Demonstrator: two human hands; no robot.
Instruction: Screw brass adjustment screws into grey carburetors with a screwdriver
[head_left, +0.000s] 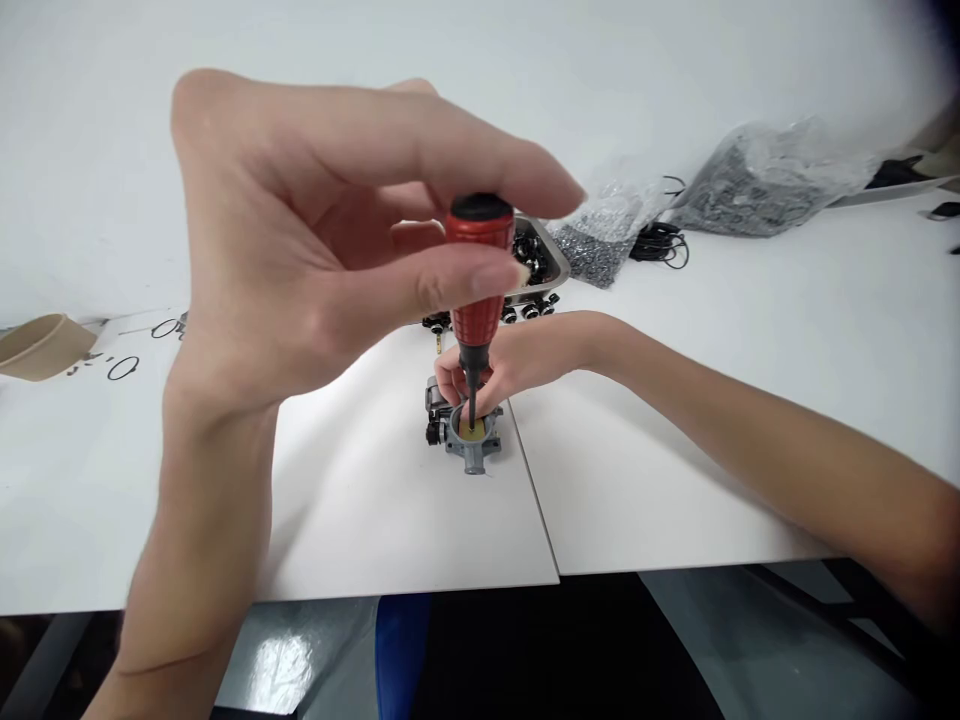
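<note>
Closed around a red and black screwdriver [471, 325], my left hand [300, 210] grips the handle between thumb and fingers. The screwdriver stands nearly upright, and its tip reaches down to the brass-coloured plate [472, 430] in the round bore of a grey metal throttle body [475, 462]. That throttle body rests on the white table [360, 520]. My right hand [510, 360] is closed at its far side, thumb by the bore and fingers curled at the body; the screwdriver partly covers these fingers. Whether the tip sits in a screw cannot be made out.
A metal tray [556, 268] of dark parts stands behind, with several black fittings [531, 310] before it. Clear bags of small parts [600, 235] and black cables [658, 245] lie back right. A tan container [46, 345] and black rings [123, 369] are left. A seam crosses the table.
</note>
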